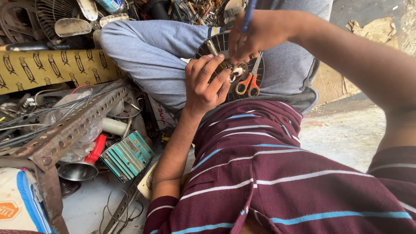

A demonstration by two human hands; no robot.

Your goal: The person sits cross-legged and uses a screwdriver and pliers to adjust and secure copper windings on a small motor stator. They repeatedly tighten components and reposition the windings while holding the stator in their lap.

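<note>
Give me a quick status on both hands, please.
Left hand steadies black round motor part. Right hand holds blue-handled tool over it. Orange scissors lie alongside.

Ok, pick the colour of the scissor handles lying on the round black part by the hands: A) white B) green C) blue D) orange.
D: the scissors on the round black part beside the left hand have orange handle loops.

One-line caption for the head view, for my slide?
Left hand steadies a round black motor part; right hand works on it with a blue-handled tool.
</note>
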